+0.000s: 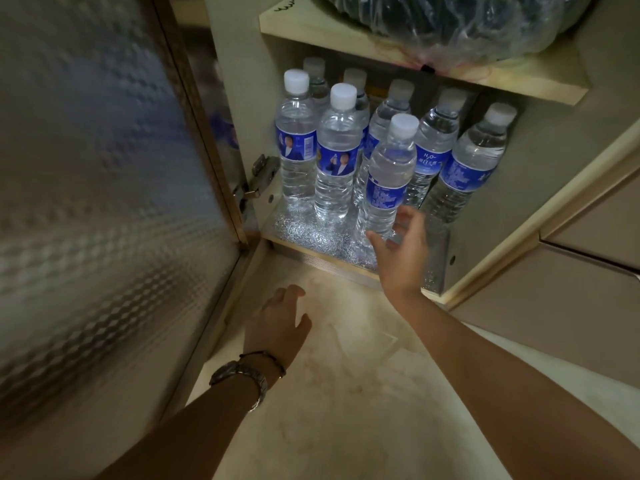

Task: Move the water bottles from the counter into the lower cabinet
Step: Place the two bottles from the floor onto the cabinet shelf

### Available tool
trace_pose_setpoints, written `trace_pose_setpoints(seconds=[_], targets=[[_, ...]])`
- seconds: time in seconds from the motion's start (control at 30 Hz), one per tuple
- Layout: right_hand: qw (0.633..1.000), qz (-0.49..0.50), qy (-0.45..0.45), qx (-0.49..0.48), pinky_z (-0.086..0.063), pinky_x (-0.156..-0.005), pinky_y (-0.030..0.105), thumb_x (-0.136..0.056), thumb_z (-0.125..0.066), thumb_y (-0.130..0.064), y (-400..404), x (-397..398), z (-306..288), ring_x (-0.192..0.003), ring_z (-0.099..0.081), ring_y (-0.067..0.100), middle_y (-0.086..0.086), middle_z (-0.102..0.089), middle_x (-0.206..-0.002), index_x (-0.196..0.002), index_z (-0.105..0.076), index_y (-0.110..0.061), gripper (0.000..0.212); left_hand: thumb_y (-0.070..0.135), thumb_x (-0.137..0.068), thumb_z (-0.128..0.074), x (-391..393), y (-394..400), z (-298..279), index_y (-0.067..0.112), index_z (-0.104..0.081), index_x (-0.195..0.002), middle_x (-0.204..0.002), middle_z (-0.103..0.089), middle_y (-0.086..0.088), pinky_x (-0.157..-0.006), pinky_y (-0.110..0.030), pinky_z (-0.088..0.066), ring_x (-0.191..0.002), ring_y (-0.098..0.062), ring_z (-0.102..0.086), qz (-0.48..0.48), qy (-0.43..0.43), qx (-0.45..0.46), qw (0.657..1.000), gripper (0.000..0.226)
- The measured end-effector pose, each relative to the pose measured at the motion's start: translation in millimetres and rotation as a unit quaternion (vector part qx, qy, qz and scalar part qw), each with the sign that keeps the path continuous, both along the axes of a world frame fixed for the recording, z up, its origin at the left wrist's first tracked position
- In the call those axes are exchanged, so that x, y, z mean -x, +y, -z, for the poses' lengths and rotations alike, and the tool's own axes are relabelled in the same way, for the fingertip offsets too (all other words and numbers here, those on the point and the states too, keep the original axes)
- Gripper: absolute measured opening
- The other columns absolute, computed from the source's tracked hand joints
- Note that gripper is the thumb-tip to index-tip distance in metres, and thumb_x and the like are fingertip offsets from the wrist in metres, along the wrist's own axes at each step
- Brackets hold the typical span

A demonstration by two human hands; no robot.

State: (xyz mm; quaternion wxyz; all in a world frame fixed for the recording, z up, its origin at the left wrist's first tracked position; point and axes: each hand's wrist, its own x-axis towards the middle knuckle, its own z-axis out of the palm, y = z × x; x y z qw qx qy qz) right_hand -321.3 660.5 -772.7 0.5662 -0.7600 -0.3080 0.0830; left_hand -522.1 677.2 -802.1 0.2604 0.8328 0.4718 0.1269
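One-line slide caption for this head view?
Right hand at the front water bottle in the lower cabinet; left hand open below.

A clear plastic bag [460, 26] of dark material sat on the upper shelf [346, 36], a metal hinge [258, 178] joined the patterned glass door [97, 202], and pale tiled floor [346, 393] lay below.

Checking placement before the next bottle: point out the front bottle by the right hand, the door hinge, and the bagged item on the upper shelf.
front bottle [388, 188]: head view, blue label.
door hinge [258, 178]: head view, metal arm.
bagged item [467, 22]: head view, clear plastic wrap.
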Motion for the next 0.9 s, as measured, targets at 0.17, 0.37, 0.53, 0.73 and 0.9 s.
trace_pose_setpoints(seconds=[0.17,0.37,0.53,0.73,0.9], targets=[[1.0,0.005,-0.004,0.004,-0.053,-0.089,0.043,-0.077,-0.077,-0.006,18,-4,0,-0.105,-0.056,0.016,0.005,-0.056,-0.121,-0.123,-0.047,-0.011,0.056,0.023,-0.085,-0.057,0,0,4,0.021,-0.049,-0.12,-0.118,-0.055,0.001,-0.072,-0.035,-0.047,-0.102,-0.022,-0.056,-0.004,-0.002,-0.001,1.0,0.036],[1.0,0.003,-0.025,-0.004,-0.053,-0.085,0.045,-0.075,-0.078,-0.009,28,-6,5,-0.105,-0.058,0.021,0.007,-0.055,-0.121,-0.123,-0.046,-0.013,0.058,0.021,-0.085,-0.058,5,4,11,0.02,-0.05,-0.118,-0.117,-0.056,0.001,-0.074,-0.04,-0.051,-0.1,-0.022,-0.058,0.0,-0.023,0.011,1.0,0.034],[1.0,0.003,-0.029,0.003,-0.052,-0.089,0.045,-0.077,-0.077,-0.009,29,-2,4,-0.109,-0.056,0.022,0.007,-0.052,-0.124,-0.123,-0.044,-0.012,0.057,0.02,-0.085,-0.058,9,4,12,0.019,-0.05,-0.117,-0.116,-0.056,0.0,-0.073,-0.039,-0.051,-0.099,-0.022,-0.058,0.0,-0.015,0.005,1.0,0.033],[0.997,-0.014,-0.035,0.071,-0.047,-0.091,0.04,-0.078,-0.074,-0.009,25,-2,-14,-0.107,-0.053,0.022,0.008,-0.052,-0.118,-0.119,-0.044,-0.007,0.051,0.02,-0.086,-0.057,7,7,5,0.018,-0.05,-0.12,-0.115,-0.058,-0.002,-0.071,-0.03,-0.042,-0.101,-0.024,-0.057,0.016,0.003,-0.011,1.0,0.035],[0.951,-0.085,-0.189,0.23,-0.041,-0.082,0.036,-0.081,-0.068,-0.018,-11,1,-17,-0.106,-0.05,0.028,0.011,-0.054,-0.113,-0.113,-0.05,-0.007,0.039,0.021,-0.087,-0.055,6,13,3,0.019,-0.048,-0.123,-0.118,-0.056,-0.004,-0.067,-0.026,-0.032,-0.101,-0.027,-0.056,0.017,0.04,-0.023,0.999,0.036]])
